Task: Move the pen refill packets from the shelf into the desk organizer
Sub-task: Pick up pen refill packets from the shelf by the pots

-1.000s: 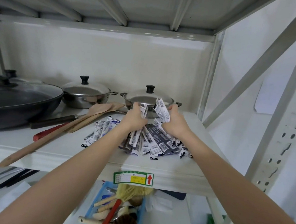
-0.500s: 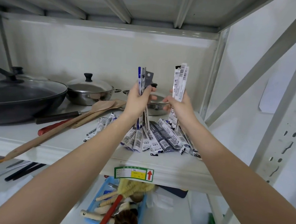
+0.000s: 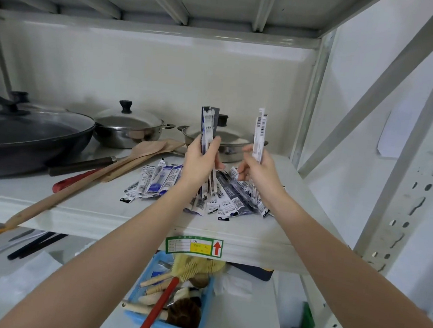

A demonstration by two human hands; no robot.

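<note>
A heap of white, blue and dark pen refill packets (image 3: 229, 199) lies near the front edge of the white shelf (image 3: 99, 212). Another small group of packets (image 3: 155, 178) lies just left of it. My left hand (image 3: 201, 160) grips a bunch of packets (image 3: 208, 123) upright above the heap. To its right, my right hand (image 3: 257, 170) holds a thinner bunch of white packets (image 3: 259, 133) upright too. No desk organizer is in view.
On the shelf's left sit a black lidded pan (image 3: 30, 135), two steel lidded pots (image 3: 125, 129), wooden spatulas (image 3: 123, 163) and a red-handled tool (image 3: 74, 180). A blue tray of brushes (image 3: 169, 304) stands on the lower shelf. A shelf post (image 3: 309, 103) rises at right.
Both hands closed on packets in the heap a second ago, lifted them upright, and now hold them slightly lower and closer to the heap.
</note>
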